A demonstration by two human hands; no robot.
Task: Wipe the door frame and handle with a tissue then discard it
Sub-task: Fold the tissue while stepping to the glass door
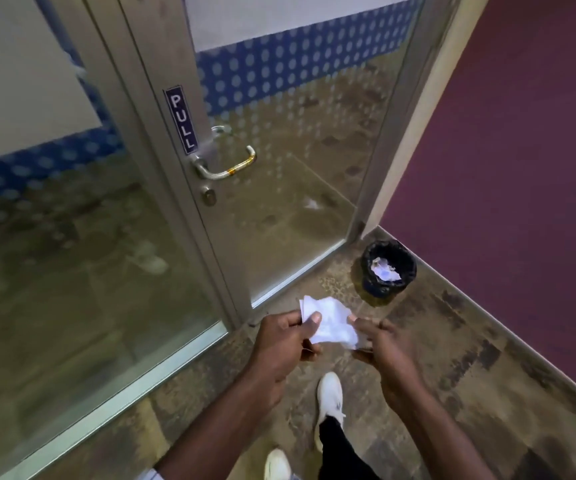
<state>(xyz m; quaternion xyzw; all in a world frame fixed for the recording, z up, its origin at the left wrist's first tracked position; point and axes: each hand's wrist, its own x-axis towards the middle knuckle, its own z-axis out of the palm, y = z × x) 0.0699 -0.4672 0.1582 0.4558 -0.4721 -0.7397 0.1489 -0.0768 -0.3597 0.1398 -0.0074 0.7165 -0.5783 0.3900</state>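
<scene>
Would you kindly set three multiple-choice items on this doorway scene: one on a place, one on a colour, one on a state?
1. Where does the bin stand?
A. On the floor in the corner, right of the glass door
B. Left of the door
C. Behind the person

2. What colour is the tissue?
A. Blue
B. White
C. Brown

3. How is the tissue held?
A. By the left hand alone
B. Lying on the floor
C. Between both hands

Key: 1 A, the bin sits by the purple wall beyond the glass door. 2 B, the tissue shows white. 3 C, the left hand and right hand both grip it.
</scene>
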